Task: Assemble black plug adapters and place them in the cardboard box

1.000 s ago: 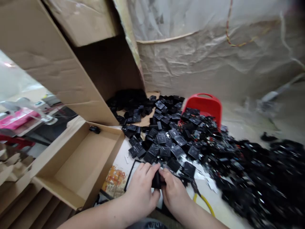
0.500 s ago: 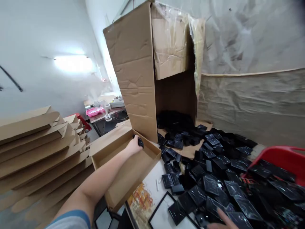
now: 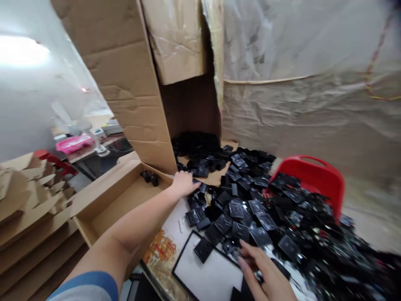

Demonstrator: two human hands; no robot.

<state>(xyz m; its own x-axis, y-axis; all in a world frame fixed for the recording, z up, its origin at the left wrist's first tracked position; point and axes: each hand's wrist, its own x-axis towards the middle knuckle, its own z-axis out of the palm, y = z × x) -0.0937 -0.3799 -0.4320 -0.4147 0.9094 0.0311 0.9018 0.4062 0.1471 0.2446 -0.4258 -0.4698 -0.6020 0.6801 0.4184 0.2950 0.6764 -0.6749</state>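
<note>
My left hand (image 3: 184, 184) reaches over the near-left edge of a pile of small black plastic pieces (image 3: 238, 207), its fingers bent down on a black piece at the pile's edge. Lower right, my right hand (image 3: 266, 269) is over the front of the pile, thumb and index finger curved around something small and dark that I cannot make out. Left of the pile is an open, shallow cardboard tray (image 3: 122, 205), with a few black pieces (image 3: 150, 178) in its far corner. A black-edged white panel (image 3: 209, 276) lies on the table between the hands.
A large cardboard box (image 3: 134, 96) stands open behind the pile. Stacked folded cardboard trays (image 3: 34, 234) are at the left. A red chair (image 3: 313, 177) is at the right, beside tangled dark parts (image 3: 316, 234). Farther back, a pink basket (image 3: 73, 144) rests on another table.
My left hand has moved right, out of the tray, to the pile, leaving black pieces in the tray's corner. My right hand has come further into view. The view has turned right.
</note>
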